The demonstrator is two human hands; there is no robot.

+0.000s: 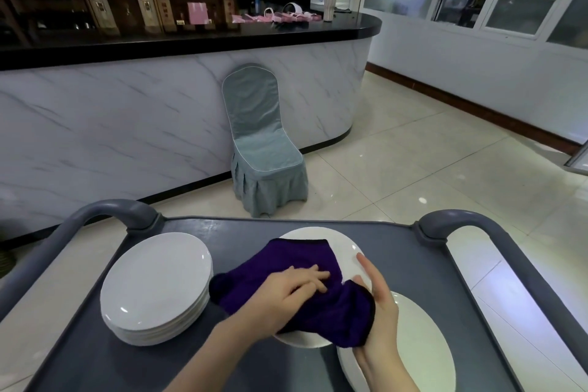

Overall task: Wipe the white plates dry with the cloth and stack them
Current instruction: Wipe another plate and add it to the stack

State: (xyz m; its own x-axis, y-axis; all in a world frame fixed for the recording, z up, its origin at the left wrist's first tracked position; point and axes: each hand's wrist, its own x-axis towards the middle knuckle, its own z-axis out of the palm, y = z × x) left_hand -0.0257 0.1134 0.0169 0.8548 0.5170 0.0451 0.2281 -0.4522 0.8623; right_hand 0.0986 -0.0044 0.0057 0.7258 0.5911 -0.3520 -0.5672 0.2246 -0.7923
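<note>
Left hand: the left hand (292,293) reaches in from the lower left, forearm angled across the cart (397,251), palm down on the purple cloth (305,264).
Left fingers: the fingers (313,277) are slightly bent and a little apart, and press the cloth flat without bunching it.
Right hand: the right hand (380,309) stands on edge at the right rim of the plate (348,251), palm facing left.
Right fingers: straight and together, pointing away from the person; the cloth's near corner drapes against the palm. Whether the thumb pinches the rim cannot be told.
Plate: white, mid-cart under the cloth, its near edge overlapping the white plates (420,344) at the lower right.
Stack: a pile of white plates (156,280) sits to the left, apart from the cloth.
</note>
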